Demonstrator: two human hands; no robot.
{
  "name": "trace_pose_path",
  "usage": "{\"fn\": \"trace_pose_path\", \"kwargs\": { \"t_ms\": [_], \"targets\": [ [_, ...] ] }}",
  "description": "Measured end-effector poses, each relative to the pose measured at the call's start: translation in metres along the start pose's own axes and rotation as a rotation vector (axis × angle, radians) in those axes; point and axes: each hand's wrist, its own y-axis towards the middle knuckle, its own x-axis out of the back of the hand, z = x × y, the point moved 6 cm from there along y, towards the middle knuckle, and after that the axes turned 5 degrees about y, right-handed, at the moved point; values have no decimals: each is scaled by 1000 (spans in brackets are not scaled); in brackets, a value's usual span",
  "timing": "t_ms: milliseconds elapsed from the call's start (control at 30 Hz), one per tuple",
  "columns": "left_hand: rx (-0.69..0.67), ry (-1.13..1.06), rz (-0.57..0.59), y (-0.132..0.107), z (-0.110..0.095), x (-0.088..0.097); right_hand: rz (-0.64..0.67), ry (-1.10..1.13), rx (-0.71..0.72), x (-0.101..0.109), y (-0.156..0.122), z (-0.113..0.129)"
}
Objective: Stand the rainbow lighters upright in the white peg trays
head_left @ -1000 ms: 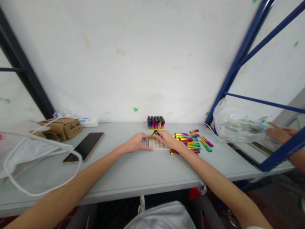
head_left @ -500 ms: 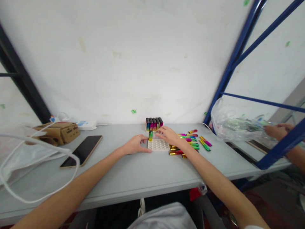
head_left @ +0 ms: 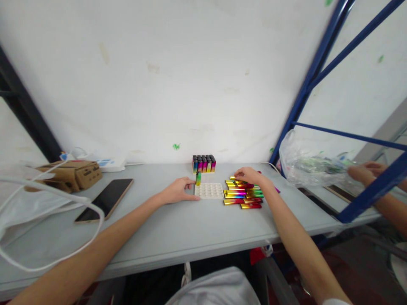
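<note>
A white tray (head_left: 212, 191) with rows of round holes lies flat on the table. One green-yellow lighter (head_left: 198, 178) stands upright at its back left corner. My left hand (head_left: 182, 190) spans the tray's left side, thumb at the front corner and fingers at the back by that lighter. Right of the tray lies a loose pile of shiny lighters (head_left: 234, 193) in gold, red, green and purple. My right hand (head_left: 251, 175) is over the pile's back edge, its fingertips closed on a lighter there; the hand and forearm hide part of the pile.
Behind the tray stands a block of upright black-topped lighters (head_left: 204, 164). To the left are a phone (head_left: 106, 201), a cardboard box (head_left: 73, 174) and a white cable (head_left: 102, 218). A blue frame post (head_left: 294, 101) rises at right, with a plastic bag (head_left: 292, 163) and another person's hands (head_left: 365, 173) beyond.
My right hand has moved right, from above the tray to the pile of lighters. My left hand stays at the tray's left side. The view has shifted slightly.
</note>
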Motion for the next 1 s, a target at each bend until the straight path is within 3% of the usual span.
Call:
{"fn": "trace_pose_path", "kwargs": {
  "t_ms": [67,167,400,467,600,767,833,1000],
  "targets": [
    [-3,4,-3,0,-1,1,-15,-11,0,0,0,3],
    [-10,7,-11,0,-1,1,-173,-4,51,8,-1,13],
    [-19,-13,-17,-1,0,1,-512,368,92,17,-3,49],
    [-21,-20,-25,-1,1,1,-507,552,84,7,1,59],
    [-21,-7,-24,-1,1,0,-366,874,79,-22,7,82],
    [-12,11,-11,-1,-3,2,-168,1058,149,-42,4,114],
    [-10,9,-13,-1,-3,2,-177,1053,123,-44,4,117],
    [-12,1,-21,-1,-2,1,-389,850,76,-43,5,109]
  ]
}}
